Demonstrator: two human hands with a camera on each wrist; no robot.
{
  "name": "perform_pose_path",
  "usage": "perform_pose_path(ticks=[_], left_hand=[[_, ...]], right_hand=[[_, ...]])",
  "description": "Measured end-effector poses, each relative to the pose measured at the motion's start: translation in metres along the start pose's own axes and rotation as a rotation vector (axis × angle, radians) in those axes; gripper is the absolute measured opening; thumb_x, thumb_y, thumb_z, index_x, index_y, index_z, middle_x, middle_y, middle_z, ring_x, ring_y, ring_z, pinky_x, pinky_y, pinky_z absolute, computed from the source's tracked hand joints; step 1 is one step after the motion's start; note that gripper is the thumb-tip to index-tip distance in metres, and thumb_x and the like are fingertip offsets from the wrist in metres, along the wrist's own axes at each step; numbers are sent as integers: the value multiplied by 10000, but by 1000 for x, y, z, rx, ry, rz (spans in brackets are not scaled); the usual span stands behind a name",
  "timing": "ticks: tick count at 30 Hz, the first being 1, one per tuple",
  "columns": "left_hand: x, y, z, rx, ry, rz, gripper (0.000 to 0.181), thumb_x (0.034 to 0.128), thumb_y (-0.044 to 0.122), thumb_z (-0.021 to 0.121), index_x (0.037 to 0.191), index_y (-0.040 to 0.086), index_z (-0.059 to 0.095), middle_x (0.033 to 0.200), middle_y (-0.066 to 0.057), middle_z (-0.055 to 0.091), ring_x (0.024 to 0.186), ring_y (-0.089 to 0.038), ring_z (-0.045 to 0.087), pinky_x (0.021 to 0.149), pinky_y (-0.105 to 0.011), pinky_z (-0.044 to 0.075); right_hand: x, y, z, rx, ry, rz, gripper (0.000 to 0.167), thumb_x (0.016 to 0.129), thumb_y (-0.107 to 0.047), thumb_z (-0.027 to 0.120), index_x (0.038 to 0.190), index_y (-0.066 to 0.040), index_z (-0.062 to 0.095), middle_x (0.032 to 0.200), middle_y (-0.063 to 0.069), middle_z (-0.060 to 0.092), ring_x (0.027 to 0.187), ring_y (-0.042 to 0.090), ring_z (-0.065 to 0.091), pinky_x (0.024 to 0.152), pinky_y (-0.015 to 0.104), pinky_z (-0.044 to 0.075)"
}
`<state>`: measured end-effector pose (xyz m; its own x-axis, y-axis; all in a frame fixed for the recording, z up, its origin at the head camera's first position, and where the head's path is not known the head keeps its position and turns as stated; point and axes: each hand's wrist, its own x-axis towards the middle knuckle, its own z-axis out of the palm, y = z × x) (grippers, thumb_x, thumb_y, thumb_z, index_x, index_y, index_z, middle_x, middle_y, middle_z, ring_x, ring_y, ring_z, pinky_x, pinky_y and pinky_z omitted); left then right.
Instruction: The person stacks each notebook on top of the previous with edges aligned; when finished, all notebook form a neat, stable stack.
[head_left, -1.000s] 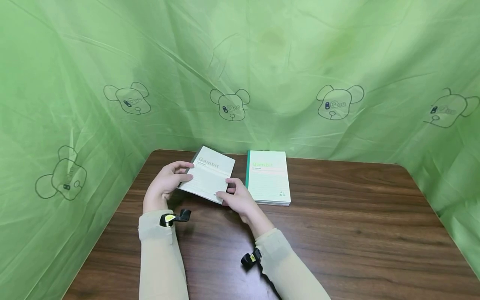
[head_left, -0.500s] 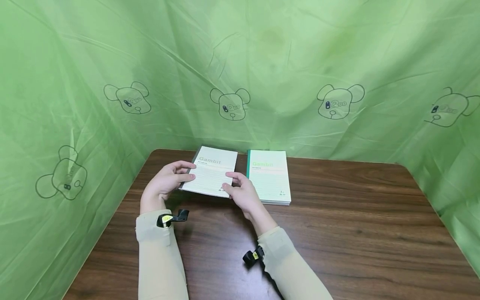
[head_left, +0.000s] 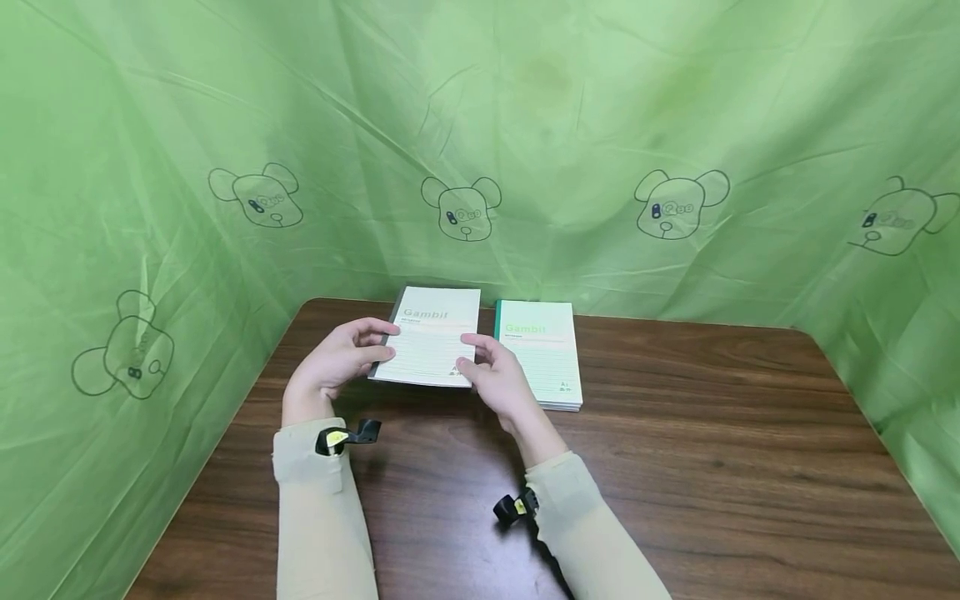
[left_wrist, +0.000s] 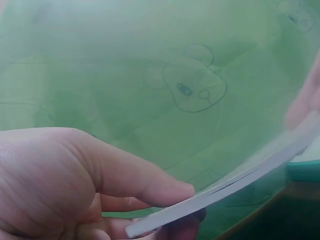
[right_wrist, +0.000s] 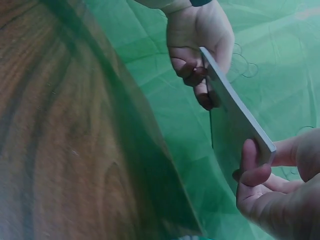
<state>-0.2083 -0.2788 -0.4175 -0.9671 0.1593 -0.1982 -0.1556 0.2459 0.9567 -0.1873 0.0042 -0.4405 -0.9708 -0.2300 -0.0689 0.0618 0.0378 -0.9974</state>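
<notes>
A white notebook with a dark grey spine and "Gambit" on its cover is held above the table by both hands. My left hand pinches its left edge, thumb on the cover and fingers beneath. On the opposite edge, near the lower right corner, my right hand pinches it the same way. In the left wrist view the notebook appears edge-on and slightly bowed. Seen from the right wrist, the left hand and right hand hold its two ends.
Just right of the held notebook, a stack of notebooks with a green spine on top lies on the brown wooden table. Green cloth printed with bear heads hangs behind the table and along its sides.
The held notebook has turned from a slant to nearly straight and shifted slightly right and away. My right hand has moved right and up with it; the stack has stayed put.
</notes>
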Motion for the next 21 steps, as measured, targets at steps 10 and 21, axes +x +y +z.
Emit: perform_pose_path(ticks=[10,21], left_hand=[[8,13,22,69,2,35,460,991,7,747,1432,-27,624,1151,-143,658,895,-176,662,717,-285,566],[27,25,68,42,17,106,457,999,-9,739,1439,0,612,1110,-153,642,795,-220,622,666,-300,559]], right_hand=[[2,-9,-27,-51,14,-27,460,1054,-120,712,1508,-113,643,1565,185,572,908,177,631,872,413,548],[9,-8,-76,-53,22,-31,475,1059,-87,696,1528,-75,621,1550,203,600,1002,169,673,847,345,540]])
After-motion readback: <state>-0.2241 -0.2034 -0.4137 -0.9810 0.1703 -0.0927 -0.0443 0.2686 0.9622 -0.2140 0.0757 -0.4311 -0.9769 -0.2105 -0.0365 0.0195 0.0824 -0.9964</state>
